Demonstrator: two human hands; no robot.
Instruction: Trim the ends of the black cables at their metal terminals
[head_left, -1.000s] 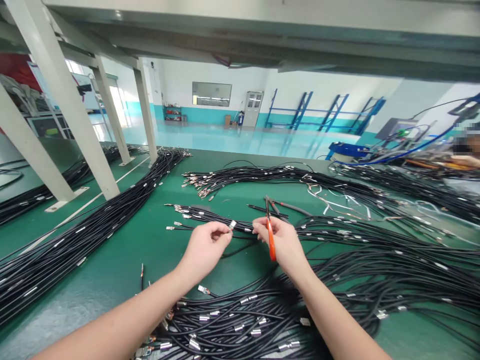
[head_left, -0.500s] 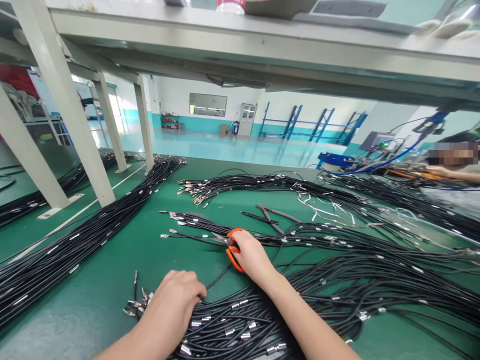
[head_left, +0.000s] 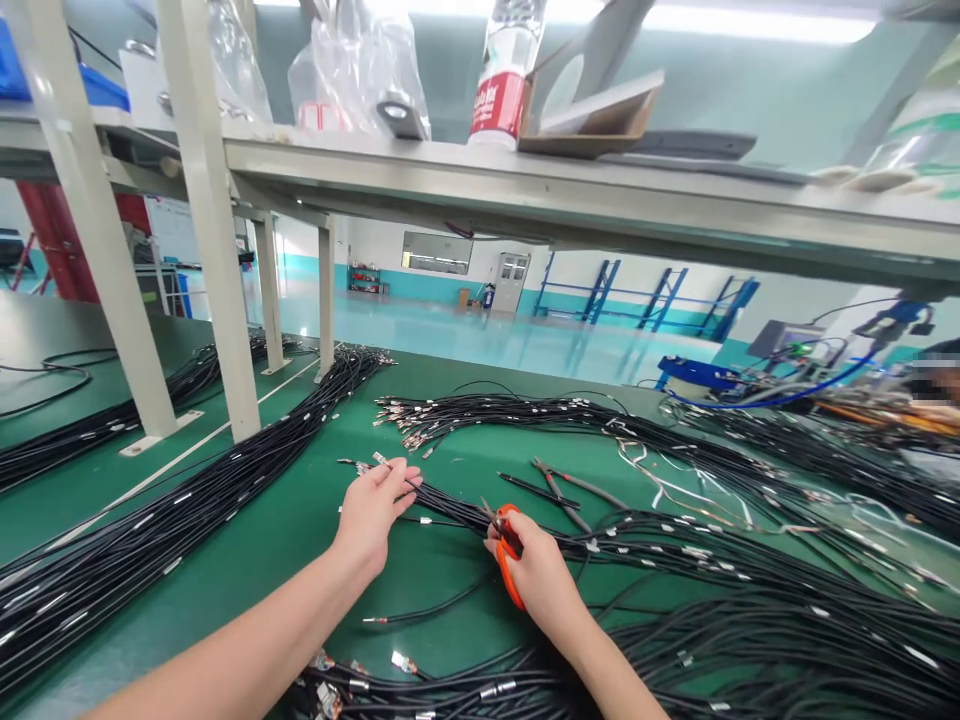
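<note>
My left hand (head_left: 367,515) is closed around the terminal ends of a thin bundle of black cables (head_left: 457,508) on the green table (head_left: 427,575). My right hand (head_left: 546,570) grips scissors with orange handles (head_left: 511,582), their blades slightly apart and pointing up and left against the same bundle. Below the hands, one loose black cable (head_left: 442,607) curves across the table, with a bare terminal at its left end. Closest to me lies a thicker bundle of black cables (head_left: 480,690) with silver terminals, partly cut off by the frame's lower edge.
Beyond my right hand lie pliers (head_left: 556,495) and a thin black tool (head_left: 534,488). Another cable bundle (head_left: 517,410) stretches behind them; a long one (head_left: 217,475) runs along the left, beside white shelf legs (head_left: 240,390). A shelf (head_left: 555,190) spans overhead. Someone sits at the far right.
My left hand has left the near bundle, moving up to hold the thin bundle's ends. The scissors stay in my right hand. The view has tilted up, showing more of the shelf.
</note>
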